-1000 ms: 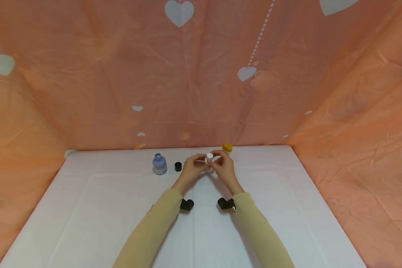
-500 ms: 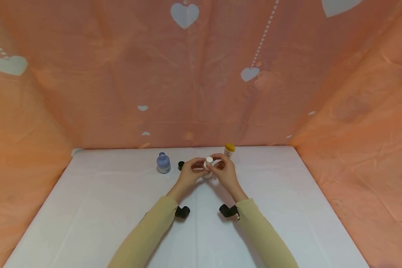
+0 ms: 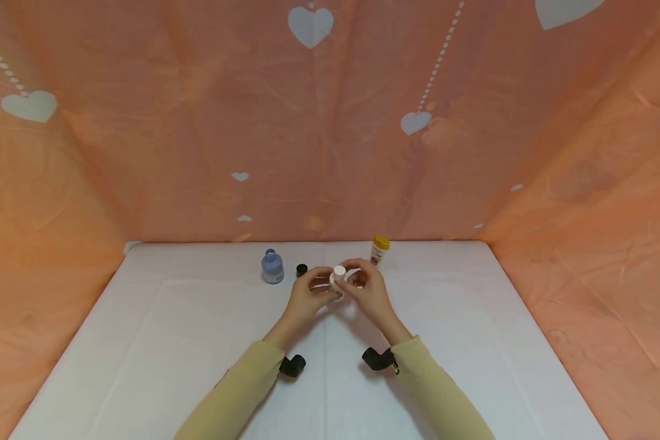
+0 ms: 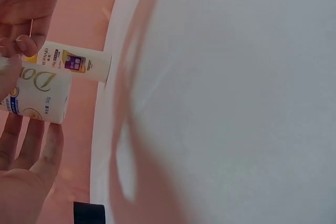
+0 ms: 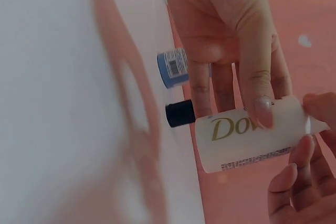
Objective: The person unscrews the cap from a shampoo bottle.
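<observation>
A small white Dove bottle [image 5: 252, 140] with a white cap [image 3: 339, 271] is held upright between both hands near the back of the table. My left hand [image 3: 307, 294] grips its body, thumb on the front and fingers behind, as the left wrist view also shows. At the top end, my right hand [image 3: 367, 289] pinches the cap between thumb and fingers. Left of the hands stand a blue bottle [image 3: 272, 267] with an uncovered neck and a black cap [image 3: 301, 269], partly hidden by the left hand in the head view.
Behind the right hand stands a white bottle with a yellow cap [image 3: 381, 242], its label seen in the left wrist view. A white cloth [image 3: 445, 342] covers the table. An orange curtain [image 3: 330, 153] with hearts closes the back and sides.
Both hands have drawn the Dove bottle slightly toward the body, showing more of the yellow-capped bottle behind. The head view has shifted a little; the grips look the same.
</observation>
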Demonstrator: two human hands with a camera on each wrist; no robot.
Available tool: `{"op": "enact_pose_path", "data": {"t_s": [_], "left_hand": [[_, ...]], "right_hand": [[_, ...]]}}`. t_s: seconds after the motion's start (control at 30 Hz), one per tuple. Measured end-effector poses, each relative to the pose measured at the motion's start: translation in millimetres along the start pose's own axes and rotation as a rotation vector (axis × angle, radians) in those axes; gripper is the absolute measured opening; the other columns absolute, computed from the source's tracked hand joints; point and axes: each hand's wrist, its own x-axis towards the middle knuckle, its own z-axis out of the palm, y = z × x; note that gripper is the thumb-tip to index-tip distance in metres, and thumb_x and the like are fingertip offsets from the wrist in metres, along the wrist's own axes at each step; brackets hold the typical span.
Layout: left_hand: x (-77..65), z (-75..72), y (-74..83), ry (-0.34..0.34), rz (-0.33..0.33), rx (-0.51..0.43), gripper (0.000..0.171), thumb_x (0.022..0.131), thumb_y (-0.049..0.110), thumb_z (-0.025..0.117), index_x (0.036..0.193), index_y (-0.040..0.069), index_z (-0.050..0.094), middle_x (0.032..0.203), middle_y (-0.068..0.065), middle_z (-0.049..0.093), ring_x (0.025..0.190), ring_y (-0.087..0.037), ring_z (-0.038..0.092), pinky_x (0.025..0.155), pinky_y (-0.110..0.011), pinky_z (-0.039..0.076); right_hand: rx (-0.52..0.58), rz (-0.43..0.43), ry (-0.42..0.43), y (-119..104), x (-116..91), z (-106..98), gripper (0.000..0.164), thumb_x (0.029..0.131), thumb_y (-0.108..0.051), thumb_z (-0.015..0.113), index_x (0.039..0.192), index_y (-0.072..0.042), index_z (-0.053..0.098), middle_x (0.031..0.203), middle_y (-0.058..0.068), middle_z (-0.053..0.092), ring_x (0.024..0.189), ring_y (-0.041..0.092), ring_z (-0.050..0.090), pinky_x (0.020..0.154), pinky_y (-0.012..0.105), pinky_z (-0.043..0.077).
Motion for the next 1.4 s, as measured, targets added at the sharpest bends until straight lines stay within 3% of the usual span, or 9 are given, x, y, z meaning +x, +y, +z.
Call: {"op": "enact_pose_path", "data": {"t_s": [0.13,0.23,0.47,0.63,0.77,0.87,1.2,1.3,1.4], "left_hand": [[-9.8,-0.2,20.8,0.01,0.011,0.008,0.045,0.077,-0.011,0.073,0.12,-0.008,0.057,0.118,-0.023,0.058,0.107,-0.042,0.057,0.092,-0.049,0.049],[-15.0,-0.5,27.2,0.019,0.012,0.029,0.046,0.077,-0.012,0.073,0.12,-0.008,0.058,0.116,-0.022,0.059,0.106,-0.041,0.059,0.091,-0.047,0.05],[-23.8,-1.9,33.1,0.025,0.021,0.041,0.044,0.076,-0.01,0.075,0.117,-0.011,0.058,0.114,-0.024,0.06,0.103,-0.041,0.06,0.09,-0.048,0.05],[-28.8,-1.9,35.2,0.034,0.007,0.027,0.044,0.075,-0.009,0.076,0.116,-0.009,0.06,0.113,-0.023,0.062,0.102,-0.038,0.061,0.088,-0.046,0.052],[-32.1,-2.2,34.4,0.042,0.011,0.016,0.044,0.074,-0.01,0.076,0.115,-0.008,0.061,0.111,-0.023,0.062,0.1,-0.039,0.062,0.086,-0.046,0.053],[-34.0,-2.6,33.1,0.054,0.012,0.011,0.044,0.073,-0.011,0.077,0.115,-0.007,0.062,0.11,-0.022,0.063,0.098,-0.04,0.063,0.084,-0.045,0.054],[-37.9,-4.1,32.6,0.069,0.004,0.019,0.041,0.072,-0.008,0.078,0.111,-0.009,0.065,0.105,-0.021,0.062,0.094,-0.039,0.064,0.081,-0.046,0.054],[-36.0,-4.4,20.7,0.078,0.003,0.024,0.041,0.071,-0.008,0.08,0.111,-0.008,0.066,0.103,-0.02,0.062,0.094,-0.038,0.063,0.081,-0.047,0.054],[-34.2,-4.6,7.9,0.085,-0.005,0.026,0.043,0.07,-0.007,0.081,0.111,-0.005,0.068,0.103,-0.017,0.063,0.093,-0.036,0.064,0.08,-0.043,0.055]], "right_hand": [[-0.007,-0.014,-0.011,6,-1,2,0.031,0.083,-0.002,0.073,0.111,0.006,0.061,0.102,0.025,0.058,0.073,0.024,0.054,0.059,0.023,0.044],[-0.014,-0.024,-0.008,18,-1,3,0.033,0.082,-0.004,0.075,0.111,0.004,0.062,0.102,0.021,0.059,0.073,0.024,0.054,0.058,0.024,0.044],[0.003,-0.025,0.039,28,-1,8,0.04,0.077,-0.009,0.081,0.113,-0.003,0.063,0.101,0.019,0.06,0.077,0.02,0.056,0.06,0.02,0.043],[0.002,-0.019,0.087,22,-5,13,0.043,0.074,-0.011,0.083,0.11,-0.003,0.062,0.094,0.014,0.061,0.08,0.03,0.055,0.06,0.021,0.036],[0.003,-0.023,0.097,2,-11,16,0.037,0.075,-0.006,0.082,0.102,0.006,0.06,0.088,0.024,0.059,0.081,0.043,0.052,0.062,0.023,0.034],[0.006,-0.022,0.106,-11,-15,18,0.028,0.076,-0.003,0.08,0.095,0.007,0.061,0.084,0.028,0.057,0.08,0.047,0.05,0.063,0.024,0.035],[0.053,-0.013,0.081,-13,-16,18,0.025,0.078,-0.003,0.079,0.094,0.008,0.063,0.085,0.024,0.06,0.082,0.052,0.048,0.067,0.042,0.038],[0.054,-0.006,0.083,-12,-16,18,0.024,0.078,-0.002,0.079,0.094,0.008,0.063,0.085,0.023,0.06,0.081,0.051,0.047,0.067,0.046,0.037],[0.044,0.008,0.087,-11,-16,17,0.024,0.077,-0.002,0.079,0.093,0.007,0.064,0.082,0.02,0.06,0.077,0.042,0.05,0.068,0.047,0.038]]}}
